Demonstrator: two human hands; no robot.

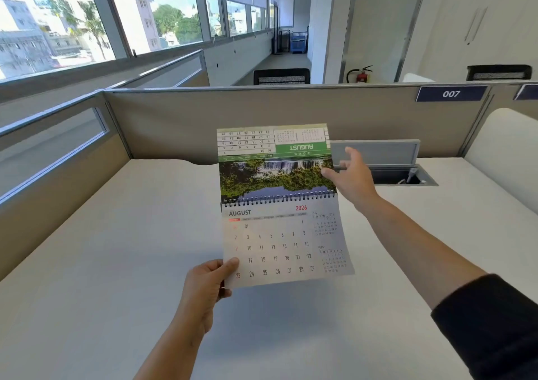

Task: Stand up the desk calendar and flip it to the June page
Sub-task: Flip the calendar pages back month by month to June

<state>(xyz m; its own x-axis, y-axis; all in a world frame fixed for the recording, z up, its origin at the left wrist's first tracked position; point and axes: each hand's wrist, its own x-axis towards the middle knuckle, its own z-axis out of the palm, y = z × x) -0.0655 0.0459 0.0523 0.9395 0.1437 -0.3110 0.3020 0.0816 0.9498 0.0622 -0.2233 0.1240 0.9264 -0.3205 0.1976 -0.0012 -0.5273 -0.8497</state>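
Desk calendar (279,205) held mid-frame above counter (116,263), open at August. Left hand (208,285) grip pinched lower-left corner; right hand (350,176) grip pinched upper page edge. Judged light, floppy pages, stiff spiral binding (279,199); hold card base, turn by edge.

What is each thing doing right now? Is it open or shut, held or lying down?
Calendar: held up off the desk, spread open, showing August, not June.
Upper page: lifted, upside down.
Left hand: pinching the calendar's bottom left corner.
Right hand: thumb on the upper page's right edge, fingers spread.
Cable hatch: lid up, open.
Desk: bare under the calendar.
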